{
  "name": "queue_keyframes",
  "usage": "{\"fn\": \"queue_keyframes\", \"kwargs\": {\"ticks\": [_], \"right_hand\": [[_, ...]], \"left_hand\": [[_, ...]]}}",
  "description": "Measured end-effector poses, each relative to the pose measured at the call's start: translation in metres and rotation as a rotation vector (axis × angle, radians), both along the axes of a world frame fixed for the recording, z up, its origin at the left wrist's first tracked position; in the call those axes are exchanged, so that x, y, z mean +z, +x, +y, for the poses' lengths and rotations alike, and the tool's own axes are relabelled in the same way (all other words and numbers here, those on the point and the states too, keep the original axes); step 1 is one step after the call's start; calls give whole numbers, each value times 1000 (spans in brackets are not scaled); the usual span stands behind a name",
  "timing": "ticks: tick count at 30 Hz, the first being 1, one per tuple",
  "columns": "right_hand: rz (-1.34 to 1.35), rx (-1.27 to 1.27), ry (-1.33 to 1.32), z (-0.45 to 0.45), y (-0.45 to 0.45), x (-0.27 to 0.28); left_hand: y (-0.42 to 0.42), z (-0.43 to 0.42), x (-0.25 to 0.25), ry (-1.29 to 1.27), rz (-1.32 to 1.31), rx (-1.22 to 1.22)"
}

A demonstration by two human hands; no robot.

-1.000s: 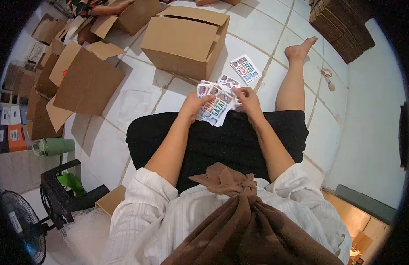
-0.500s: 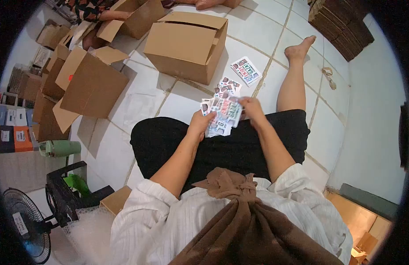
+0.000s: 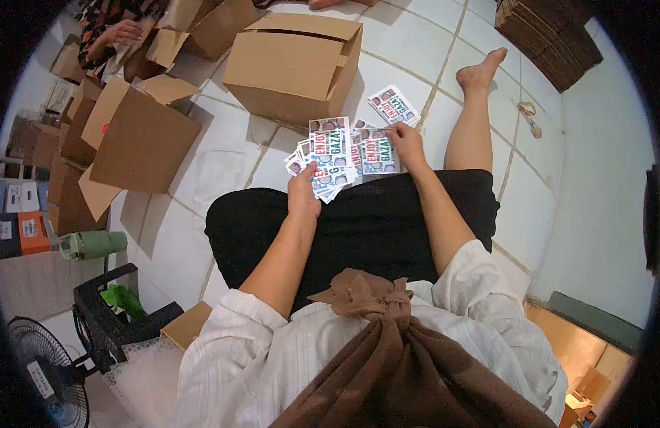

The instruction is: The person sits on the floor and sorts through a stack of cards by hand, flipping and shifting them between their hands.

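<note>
My left hand point(image 3: 303, 194) grips a loose, fanned bunch of printed cards point(image 3: 331, 143), its thumb lying over the front. They are white with red and green lettering and small pictures. My right hand point(image 3: 410, 148) pinches the upper right corner of a single printed card point(image 3: 379, 158), held beside the bunch. Between the two, part of another card shows, mostly covered. Past my right hand, a small pile of similar cards point(image 3: 394, 105) lies on the tiled floor. Whether the cards are paper or stickers I cannot tell.
A large cardboard box point(image 3: 283, 71) stands in front of me. More open boxes point(image 3: 144, 139) are on the left, near another person's hand point(image 3: 125, 32). A green tumbler point(image 3: 94, 245), a black fan point(image 3: 48, 371) and flattened cardboard point(image 3: 547, 39) lie around the edges.
My hands have moved apart, and the right now holds one card away from the bunch. The left hand has shifted slightly left. At upper left, the other person's hand has lifted.
</note>
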State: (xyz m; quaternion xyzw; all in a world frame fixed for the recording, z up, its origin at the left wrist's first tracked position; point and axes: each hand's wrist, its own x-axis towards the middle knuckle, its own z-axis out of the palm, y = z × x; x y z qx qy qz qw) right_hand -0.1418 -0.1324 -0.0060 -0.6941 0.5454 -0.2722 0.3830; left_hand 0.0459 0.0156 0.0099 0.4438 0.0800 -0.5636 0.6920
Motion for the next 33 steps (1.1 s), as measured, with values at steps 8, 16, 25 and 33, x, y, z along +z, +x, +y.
{"fn": "queue_keyframes", "kwargs": {"ticks": [8, 16, 25, 33], "right_hand": [[-62, -87, -116, 6, 25, 10], [-322, -18, 164, 28, 30, -4], [123, -218, 178, 35, 0, -22], [-373, 29, 165, 67, 47, 17]], "left_hand": [[-6, -3, -5, -21, -93, -57], [-14, -2, 3, -5, -266, -102], [-7, 0, -3, -26, -53, 59], [-9, -4, 4, -129, -171, -107]]}}
